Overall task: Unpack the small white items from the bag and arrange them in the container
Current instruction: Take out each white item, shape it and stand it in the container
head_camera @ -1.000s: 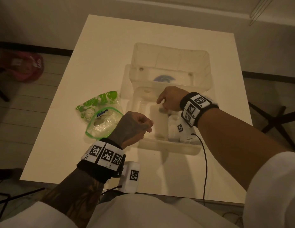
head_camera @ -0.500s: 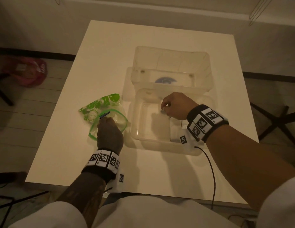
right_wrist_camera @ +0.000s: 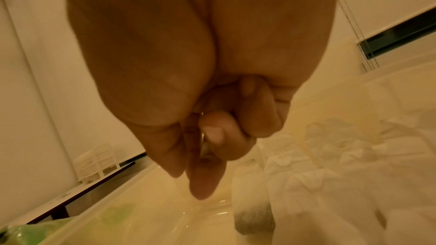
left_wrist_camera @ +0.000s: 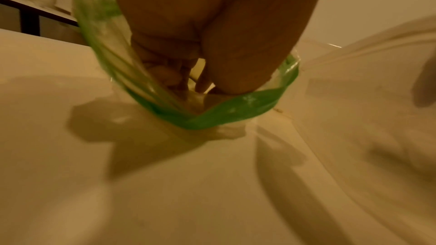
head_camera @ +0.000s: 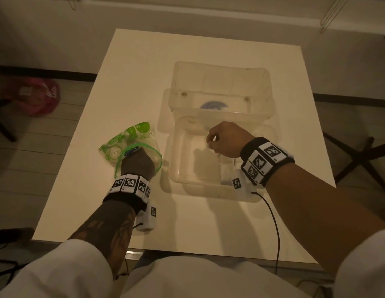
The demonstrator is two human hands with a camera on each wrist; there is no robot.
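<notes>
The left hand (head_camera: 137, 164) is pushed into the green-rimmed bag (head_camera: 131, 140) on the table (head_camera: 198, 222); its finger state cannot be told. The right hand (head_camera: 227, 139) is held over the clear container (head_camera: 176, 168), fingers curled together, beside white packets (right_wrist_camera: 330, 156) stacked inside.

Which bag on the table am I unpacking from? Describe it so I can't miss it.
On the white table, look just left of the clear container. The bag lies there, clear plastic with green leaf print and a green rim, and the left hand reaches into its open mouth. Nothing else on the table is green.
</notes>
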